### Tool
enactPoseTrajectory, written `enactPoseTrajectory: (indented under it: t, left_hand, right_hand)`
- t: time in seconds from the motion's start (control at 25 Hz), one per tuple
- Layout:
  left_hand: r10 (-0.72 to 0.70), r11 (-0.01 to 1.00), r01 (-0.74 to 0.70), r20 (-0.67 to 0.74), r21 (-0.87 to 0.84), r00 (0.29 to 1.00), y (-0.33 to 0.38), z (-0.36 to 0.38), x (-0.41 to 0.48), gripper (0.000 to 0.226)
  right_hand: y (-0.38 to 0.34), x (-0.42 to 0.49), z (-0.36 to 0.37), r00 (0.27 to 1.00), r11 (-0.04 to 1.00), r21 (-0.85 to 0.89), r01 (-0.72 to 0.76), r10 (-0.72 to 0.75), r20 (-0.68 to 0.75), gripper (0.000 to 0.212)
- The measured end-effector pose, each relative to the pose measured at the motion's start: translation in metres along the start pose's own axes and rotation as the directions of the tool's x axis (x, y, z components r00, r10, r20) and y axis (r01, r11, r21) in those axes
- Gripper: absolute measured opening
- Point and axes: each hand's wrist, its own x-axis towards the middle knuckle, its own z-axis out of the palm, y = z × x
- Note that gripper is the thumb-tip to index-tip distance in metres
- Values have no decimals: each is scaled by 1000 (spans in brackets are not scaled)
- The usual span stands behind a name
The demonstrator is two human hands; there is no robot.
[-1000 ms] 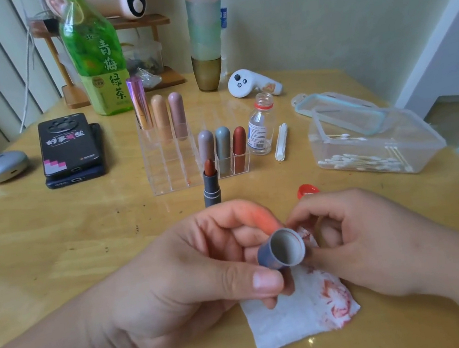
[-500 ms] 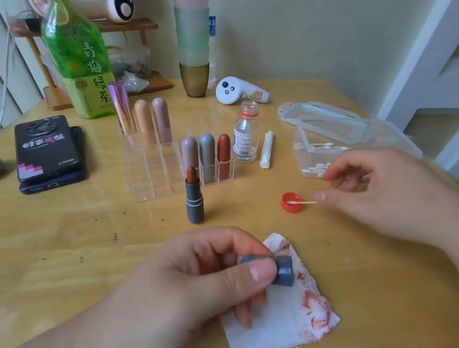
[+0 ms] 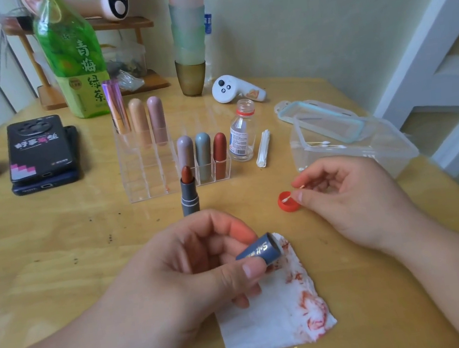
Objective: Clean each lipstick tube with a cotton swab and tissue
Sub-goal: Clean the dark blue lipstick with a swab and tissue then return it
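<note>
My left hand point(image 3: 194, 267) grips a grey-blue lipstick cap point(image 3: 259, 250) between thumb and fingers, its open end to the right, above a white tissue point(image 3: 271, 315) stained red. My right hand point(image 3: 353, 200) pinches a cotton swab point(image 3: 288, 200) whose tip lies in a small red bottle cap point(image 3: 286, 205). The uncapped grey lipstick point(image 3: 189, 191) with a brown-red bullet stands upright in front of a clear acrylic organiser point(image 3: 150, 182) that holds several capped lipsticks.
A small open glass bottle point(image 3: 242, 135) and a wrapped swab packet point(image 3: 263, 148) stand right of the organiser. A clear plastic box point(image 3: 390, 151) of cotton swabs with its lid loose is at far right. Two phones point(image 3: 39, 153), a green tea bottle point(image 3: 73, 57) and a white controller point(image 3: 235, 89) sit behind.
My right hand left the lipstick cap and moved right to the red bottle cap, holding a cotton swab. My left hand turned the lipstick cap on its side.
</note>
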Motion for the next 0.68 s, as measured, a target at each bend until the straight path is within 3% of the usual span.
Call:
enactPoseTrajectory:
  t: [0.24, 0.36, 0.68]
  left_hand:
    - [10, 999, -8, -53, 47, 999, 0, 4, 0, 38]
    - [13, 992, -9, -33, 127, 999, 1, 6, -1, 27]
    - [-17, 999, 19, -46, 44, 999, 4, 5, 0, 25]
  right_hand:
    - [5, 6, -3, 1000, 999, 36, 5, -4, -30, 9]
    - [4, 6, -7, 996, 997, 63, 41, -36, -80, 11]
    - [5, 5, 0, 998, 997, 64, 38, -35, -51, 13]
